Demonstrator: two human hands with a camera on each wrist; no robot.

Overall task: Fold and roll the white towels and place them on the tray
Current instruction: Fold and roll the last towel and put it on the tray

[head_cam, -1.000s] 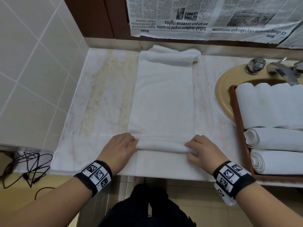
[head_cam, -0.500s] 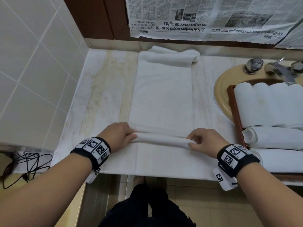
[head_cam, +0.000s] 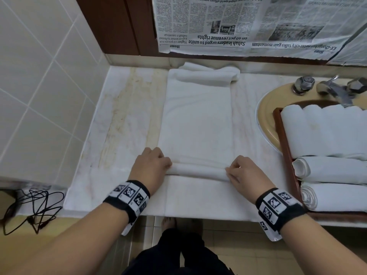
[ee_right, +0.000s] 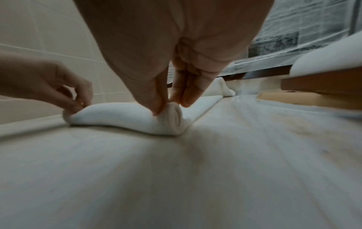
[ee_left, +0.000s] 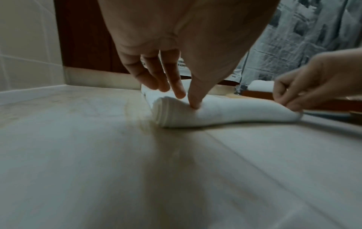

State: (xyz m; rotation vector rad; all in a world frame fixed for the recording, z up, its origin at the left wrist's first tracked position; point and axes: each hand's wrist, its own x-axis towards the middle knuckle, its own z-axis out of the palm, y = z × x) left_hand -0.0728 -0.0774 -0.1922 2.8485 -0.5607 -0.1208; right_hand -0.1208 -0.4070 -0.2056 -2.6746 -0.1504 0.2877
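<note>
At lower centre of the head view, the left hand (head_cam: 151, 169) and right hand (head_cam: 244, 174) pinch opposite ends of the white towel's (head_cam: 196, 124) rolled near edge. It lies on the marble counter (head_cam: 123, 124), stretching flat toward the newspaper (head_cam: 258, 24). Rolled towels (head_cam: 325, 132) fill the wooden tray (head_cam: 286, 155) at right.

Bathroom: basin (head_cam: 266, 116), taps (head_cam: 302, 84), tiled wall (head_cam: 39, 86)

Head view looked steeply down on the bench (head_cam: 123, 124) — wrist views sat low, close, facing the wall; all shared the towel roll (head_cam: 198, 172).
</note>
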